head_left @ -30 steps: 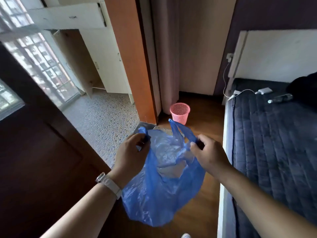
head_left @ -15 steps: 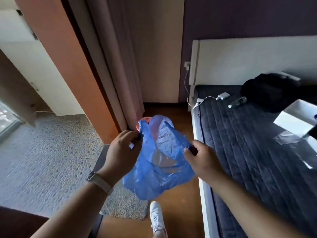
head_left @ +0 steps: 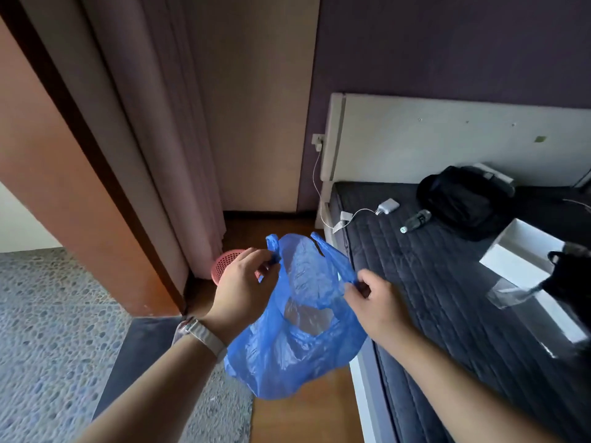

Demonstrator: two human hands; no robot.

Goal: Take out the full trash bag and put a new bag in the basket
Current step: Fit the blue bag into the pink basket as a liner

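Note:
A thin blue plastic bag [head_left: 297, 334] hangs in front of me, its mouth spread apart between my two hands. My left hand [head_left: 243, 282] pinches the bag's left handle. My right hand [head_left: 374, 302] pinches the right handle. The pink mesh basket [head_left: 225, 263] stands on the wooden floor by the curtain, just beyond my left hand, which hides most of it. What the basket holds cannot be seen.
A bed with a dark quilted mattress [head_left: 447, 298] fills the right side, close to the bag. On it lie a black backpack [head_left: 463, 199], a bottle [head_left: 415, 220], a charger [head_left: 387, 206] and a white box [head_left: 524, 263]. A curtain [head_left: 166, 155] and an orange door frame [head_left: 64, 187] stand left.
I have come closer to the basket, and the view has swung right toward the bed. My hands have kept their hold on the bag's handles, and the basket is now partly hidden behind my left hand.

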